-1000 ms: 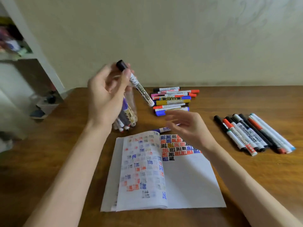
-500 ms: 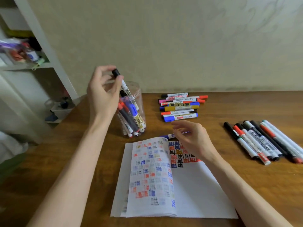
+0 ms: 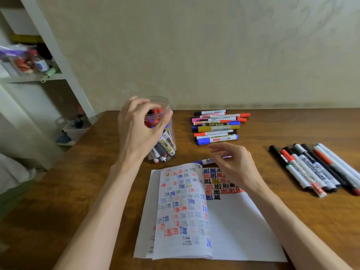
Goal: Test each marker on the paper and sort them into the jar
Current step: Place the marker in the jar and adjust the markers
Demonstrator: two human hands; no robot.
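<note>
Left hand (image 3: pixel 140 129): released the marker (image 3: pixel 168 137), now empty at the jar (image 3: pixel 161 100) mouth.
Marker: dropped inside the jar.
Right hand (image 3: pixel 234 165): closer over the blue marker (image 3: pixel 204 161).

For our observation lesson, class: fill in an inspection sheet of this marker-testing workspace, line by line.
Surface: wooden table, brown.
Job's things: clear jar holding markers; open paper with test marks; blue marker at its top edge; mixed markers behind; marker row at right.
Clutter: nothing seen.
Grippers: left hand at jar mouth, holding nothing visible; right hand relaxed above blue marker.
Cables: nothing seen.
Surroundings: white shelf with oddments left; plain wall.
</note>
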